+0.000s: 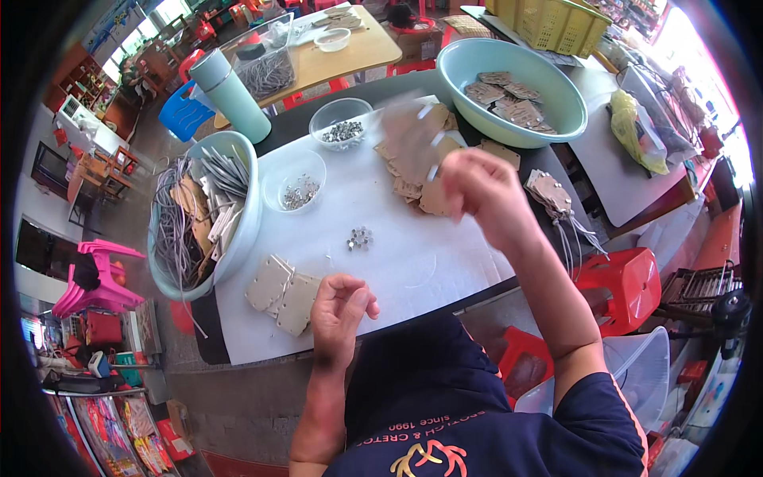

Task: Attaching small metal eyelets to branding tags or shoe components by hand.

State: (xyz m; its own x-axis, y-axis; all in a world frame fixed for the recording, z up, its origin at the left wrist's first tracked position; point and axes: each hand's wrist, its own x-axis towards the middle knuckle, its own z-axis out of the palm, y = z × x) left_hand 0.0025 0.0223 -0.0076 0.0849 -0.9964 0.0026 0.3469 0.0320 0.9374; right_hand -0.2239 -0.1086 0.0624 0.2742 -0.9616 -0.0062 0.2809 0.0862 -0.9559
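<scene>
My right hand [485, 181] is raised over the far right of the white work sheet, its fingers closed on the edge of a thin brown board [409, 141] smeared by motion, with a few small white marks along one side. Beneath it lies a loose pile of brown boards [433, 197]. My left hand [340, 310] rests at the sheet's near edge with curled fingers; whatever they may hold is hidden. Beside it is a small stack of pale boards with holes [274, 288]. A little cluster of shiny metal pieces [360, 238] sits mid-sheet.
Two clear bowls of small metal parts [294, 181] [342, 131] stand behind. A tub of grey cords and boards [203, 215] is at left, a flask [230, 95] beyond it. At far right are a green basin of boards [513, 48] and a corded bundle [550, 195].
</scene>
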